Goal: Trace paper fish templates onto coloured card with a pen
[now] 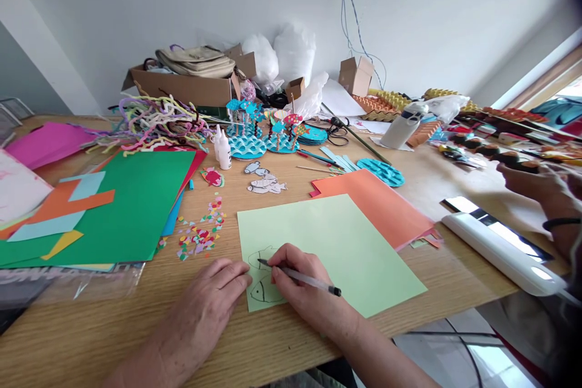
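My right hand (pixel 307 288) grips a pen (pixel 313 281) with a clear barrel and a black end cap. Its tip touches a pale green sheet of paper (pixel 364 254) near the left edge. A fish outline (pixel 260 292) is drawn in black at the sheet's lower left corner. Just above it is a second outline (pixel 254 257), partly covered by my right fingers. My left hand (pixel 213 294) lies flat, palm down, with its fingertips at the sheet's left edge, holding nothing. Cut-out paper fish (pixel 266 184) lie beyond the sheet.
Orange paper (pixel 373 200) lies behind the green sheet. Left are stacked coloured papers (pixel 136 194), paper bits (pixel 200 236), pipe cleaners (pixel 159 124) and glue bottles (pixel 224 150). Finished fish models (pixel 248 145) stand farther back. Right are a white laminator-like device (pixel 500 251) and another person's hand (pixel 530 185).
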